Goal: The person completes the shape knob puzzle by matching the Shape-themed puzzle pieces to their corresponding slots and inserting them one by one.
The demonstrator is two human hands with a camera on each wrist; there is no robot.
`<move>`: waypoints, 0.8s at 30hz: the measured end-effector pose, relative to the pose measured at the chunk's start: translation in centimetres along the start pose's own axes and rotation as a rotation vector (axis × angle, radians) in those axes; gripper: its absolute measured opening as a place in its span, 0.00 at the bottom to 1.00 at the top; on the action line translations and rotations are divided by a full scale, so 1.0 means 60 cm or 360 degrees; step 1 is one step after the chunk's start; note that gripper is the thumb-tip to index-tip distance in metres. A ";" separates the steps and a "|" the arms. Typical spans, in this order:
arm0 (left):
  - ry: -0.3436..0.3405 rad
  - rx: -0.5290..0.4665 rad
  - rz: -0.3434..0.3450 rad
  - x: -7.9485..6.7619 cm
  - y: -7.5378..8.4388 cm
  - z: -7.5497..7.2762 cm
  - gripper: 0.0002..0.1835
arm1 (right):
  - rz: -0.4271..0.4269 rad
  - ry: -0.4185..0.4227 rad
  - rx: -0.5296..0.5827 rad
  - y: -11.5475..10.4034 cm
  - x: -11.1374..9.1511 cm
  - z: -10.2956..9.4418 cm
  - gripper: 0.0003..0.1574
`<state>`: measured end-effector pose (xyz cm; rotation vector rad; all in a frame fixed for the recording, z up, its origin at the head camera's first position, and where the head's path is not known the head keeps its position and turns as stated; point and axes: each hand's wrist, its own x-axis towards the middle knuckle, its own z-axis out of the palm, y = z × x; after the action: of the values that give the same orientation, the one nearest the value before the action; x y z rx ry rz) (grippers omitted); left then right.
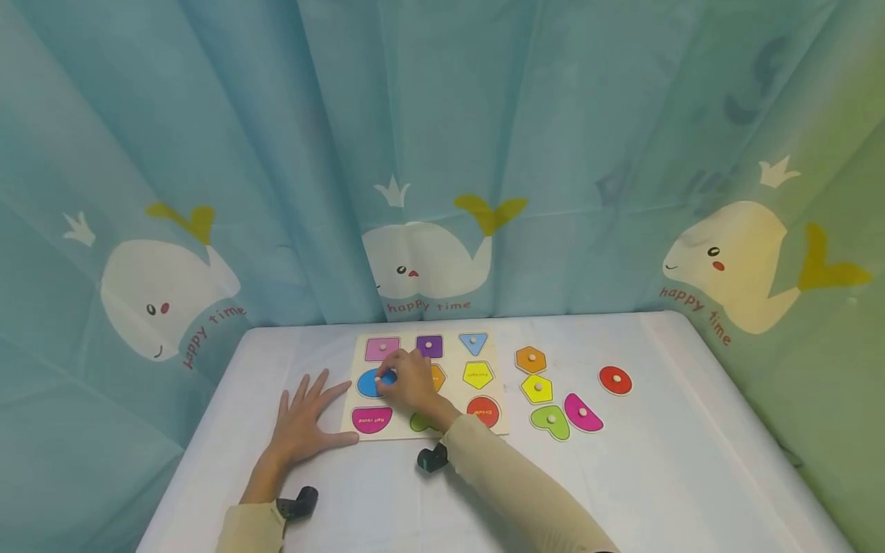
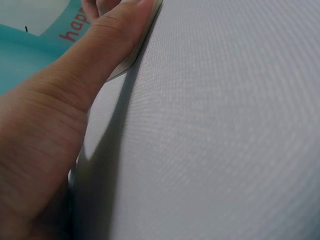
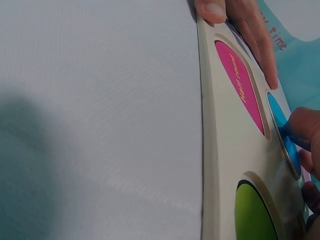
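A pale shape-puzzle board [image 1: 452,399] lies on the white table. My right hand [image 1: 412,382] reaches over it and pinches the small knob of a blue oval piece [image 1: 366,383], which lies at the oval place in the middle row. In the right wrist view that blue oval [image 3: 276,110] looks nearly level with the board. My left hand [image 1: 302,422] is spread beside the board's left edge, its thumb and a fingertip touching it. Knobbed pink rectangle [image 1: 374,351], purple square [image 1: 433,342] and blue triangle [image 1: 473,338] pieces sit in the top row.
Right of the board lie loose knobbed pieces: an orange hexagon [image 1: 525,365], yellow pentagon [image 1: 531,390], green heart [image 1: 546,427], magenta half round [image 1: 577,407] and red circle [image 1: 611,374]. Printed recesses show on the board, like half round [image 1: 372,421]. A whale-patterned curtain [image 1: 429,115] hangs behind.
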<state>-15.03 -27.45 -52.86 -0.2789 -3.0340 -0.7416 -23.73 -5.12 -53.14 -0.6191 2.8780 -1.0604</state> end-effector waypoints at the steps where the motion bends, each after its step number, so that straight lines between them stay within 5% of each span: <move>1: 0.0001 0.0005 0.0001 0.000 0.000 0.000 0.52 | 0.0002 -0.0004 0.0000 0.000 0.000 0.000 0.03; 24: 0.0039 -0.0019 0.0014 -0.001 -0.002 0.005 0.52 | -0.0041 0.0020 0.0002 0.001 -0.005 0.000 0.05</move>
<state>-14.96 -27.40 -53.18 -0.2807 -3.0045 -0.7572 -23.49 -4.94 -53.21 -0.6540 2.8879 -1.0729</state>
